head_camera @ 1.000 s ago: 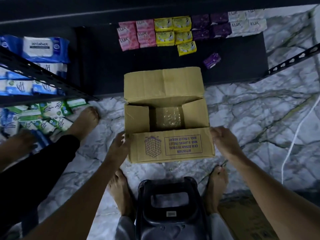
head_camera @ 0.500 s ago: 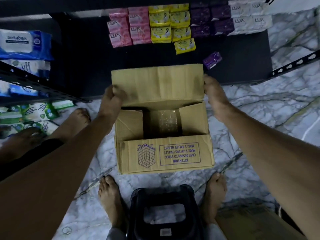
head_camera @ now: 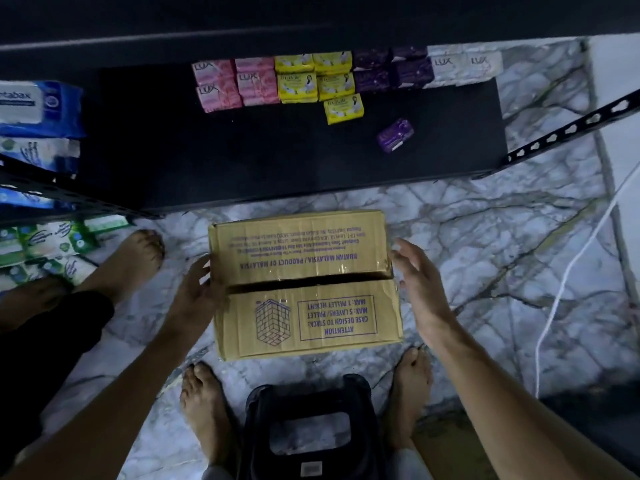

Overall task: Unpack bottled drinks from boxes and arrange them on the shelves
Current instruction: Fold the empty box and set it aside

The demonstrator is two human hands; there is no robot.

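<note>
A brown cardboard box [head_camera: 304, 282] with purple print sits on the marble floor in front of me, both top flaps folded down with a narrow slit between them. My left hand [head_camera: 197, 289] touches the box's left side with relaxed fingers. My right hand [head_camera: 415, 282] is beside the box's right edge, fingers spread and straight, holding nothing. The box's contents are hidden. A low black shelf [head_camera: 242, 157] lies just beyond the box.
Soap bars in pink, yellow, purple and white [head_camera: 332, 77] line the shelf's back; one purple bar [head_camera: 396, 135] lies loose. Wipe packs [head_camera: 34, 109] fill the left rack. A black stool [head_camera: 308, 424] stands between my feet. Another person's foot [head_camera: 131, 258] is at left. A white cord [head_camera: 571, 271] runs at right.
The far flap, held up by both hands half a second ago, is now folded down over the opening. Both hands moved back to the box's sides.
</note>
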